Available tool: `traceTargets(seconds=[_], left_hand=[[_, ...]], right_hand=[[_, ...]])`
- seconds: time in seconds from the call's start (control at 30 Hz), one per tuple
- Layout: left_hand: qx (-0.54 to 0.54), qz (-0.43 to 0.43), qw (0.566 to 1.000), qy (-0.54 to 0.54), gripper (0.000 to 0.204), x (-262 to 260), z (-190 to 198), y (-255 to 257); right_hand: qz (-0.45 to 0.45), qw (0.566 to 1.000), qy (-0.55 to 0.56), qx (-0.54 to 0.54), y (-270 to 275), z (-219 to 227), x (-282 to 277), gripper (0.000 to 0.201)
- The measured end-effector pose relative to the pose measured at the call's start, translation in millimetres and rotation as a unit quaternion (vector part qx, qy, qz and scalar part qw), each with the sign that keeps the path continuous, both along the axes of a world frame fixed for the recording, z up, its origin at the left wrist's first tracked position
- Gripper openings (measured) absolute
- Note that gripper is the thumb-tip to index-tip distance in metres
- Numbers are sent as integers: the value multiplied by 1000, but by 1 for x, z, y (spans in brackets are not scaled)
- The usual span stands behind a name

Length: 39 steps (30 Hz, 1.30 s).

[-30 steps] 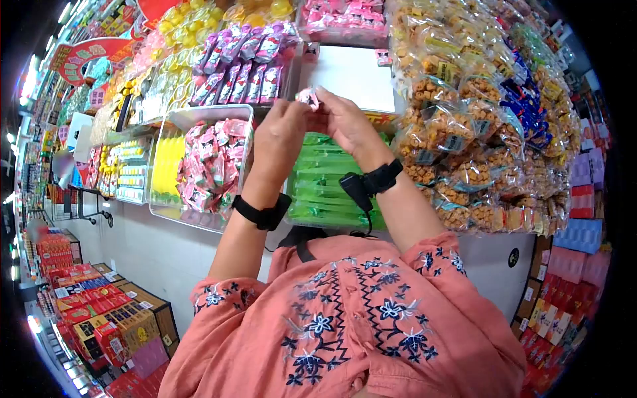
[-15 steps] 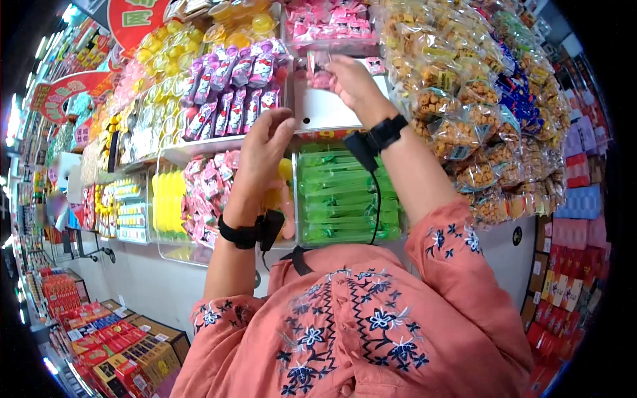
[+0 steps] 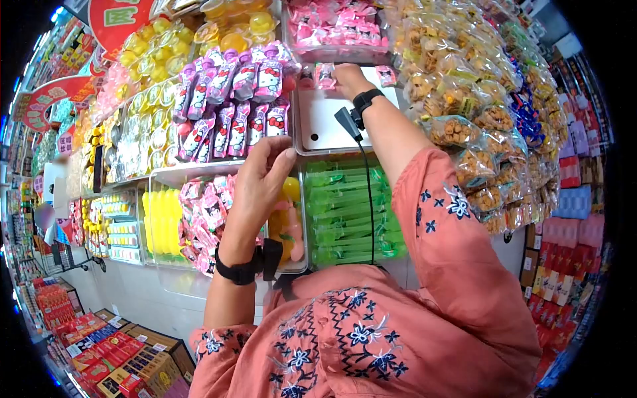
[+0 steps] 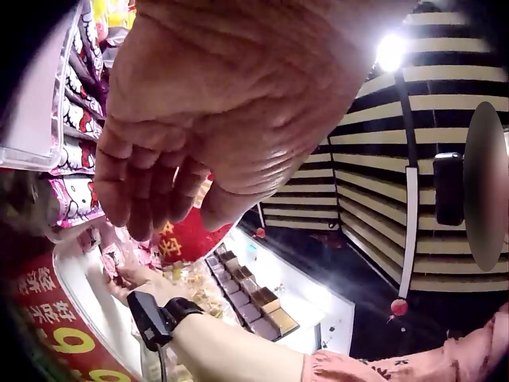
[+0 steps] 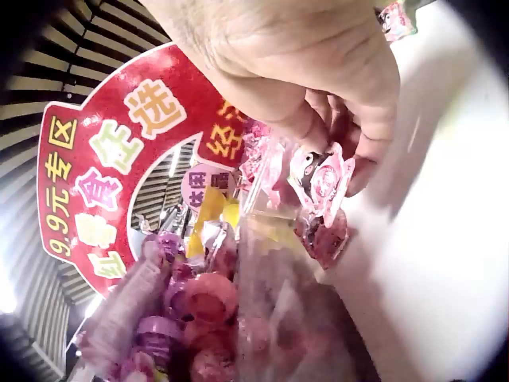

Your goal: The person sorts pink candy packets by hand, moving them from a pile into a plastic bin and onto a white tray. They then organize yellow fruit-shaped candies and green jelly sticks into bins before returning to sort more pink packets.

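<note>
My right hand [image 3: 352, 81] reaches over a shallow white-bottomed bin [image 3: 335, 119]. Its fingers pinch a small pink candy packet [image 5: 326, 183] with a dark cartoon figure, near the bin's far left corner. Right beside that one lies another pink packet [image 5: 324, 239]; a third packet [image 3: 385, 76] sits in the far right corner. My left hand [image 3: 262, 179] holds nothing, its fingers loosely bent. It hovers over the front bins, near the purple cartoon-cat packets [image 3: 239, 129], and partly hides a bin of pink packets [image 3: 202, 215].
Green wrapped sticks [image 3: 352, 212] fill the front bin. Bagged crunchy snacks [image 3: 458, 126] are heaped on the right, yellow jelly cups [image 3: 149, 109] on the left. Another bin of pink packets [image 3: 338, 23] stands behind. A cable [image 3: 369, 199] hangs from the right wrist camera.
Both hands were together at a pink packet; they parted. My right hand carried the packet forward and down to the white bin's far left. The left hand drew back, fingers loosened.
</note>
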<state>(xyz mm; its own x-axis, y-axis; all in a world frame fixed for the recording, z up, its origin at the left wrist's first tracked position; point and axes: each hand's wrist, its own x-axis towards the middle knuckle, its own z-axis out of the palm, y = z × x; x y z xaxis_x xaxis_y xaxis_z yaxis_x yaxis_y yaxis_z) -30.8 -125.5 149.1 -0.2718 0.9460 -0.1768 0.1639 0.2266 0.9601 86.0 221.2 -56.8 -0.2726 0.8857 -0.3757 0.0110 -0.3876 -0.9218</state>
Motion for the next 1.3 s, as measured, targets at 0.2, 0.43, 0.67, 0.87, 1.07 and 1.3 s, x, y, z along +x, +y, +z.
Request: traceTargets(seconds=[0.2, 0.43, 0.67, 0.87, 1.07, 1.3], left_hand=[[-26, 8, 1000, -15, 31, 0, -2, -4], [-37, -10, 999, -9, 32, 1, -6, -5], [-42, -17, 999, 0, 31, 2, -9, -5], [-27, -40, 998, 29, 29, 1, -15, -6], [-61, -26, 997, -38, 28, 3, -18, -8], [-67, -37, 997, -20, 27, 3, -24, -9]], right_hand=[[-1, 989, -132, 58, 32, -46, -13, 17], [112, 828, -467, 288, 43, -47, -24, 23], [30, 859, -422, 288, -7, 12, -18, 28], [114, 793, -460, 383, -38, 30, -16, 39], [79, 753, -468, 456, -41, 15, -19, 28], [44, 753, -468, 460, -36, 9, -26, 29]])
